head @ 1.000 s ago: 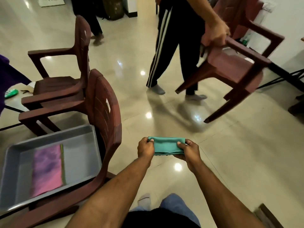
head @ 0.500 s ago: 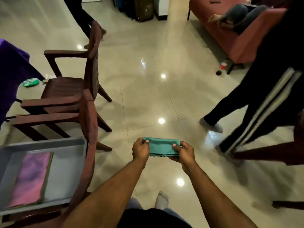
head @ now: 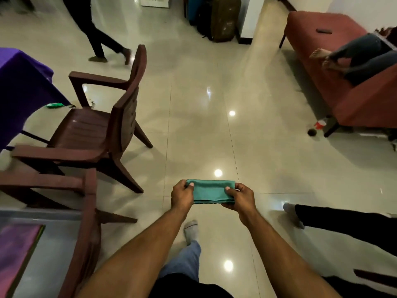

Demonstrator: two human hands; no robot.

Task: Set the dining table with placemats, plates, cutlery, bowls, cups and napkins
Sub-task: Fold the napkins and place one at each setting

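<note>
A folded teal napkin (head: 211,191) is stretched flat between both my hands, above the tiled floor at the lower middle. My left hand (head: 182,195) pinches its left end with the thumb on top. My right hand (head: 240,196) pinches its right end the same way. At the lower left a grey tray (head: 53,244) rests on a brown plastic chair (head: 86,222) and holds a folded pink-purple cloth (head: 15,252). The table with a purple cloth (head: 21,82) stands at the far left.
A second brown chair (head: 103,125) stands left of centre beside the table. A red sofa (head: 343,82) with a person's legs on it is at the right, a red cup (head: 320,125) by its leg. One person walks at top left; another's leg (head: 343,222) is near my right.
My view has swung right and the chairs have slid to the left. The person with striped trousers has moved off to the lower right. My hands keep the same hold on the napkin.
</note>
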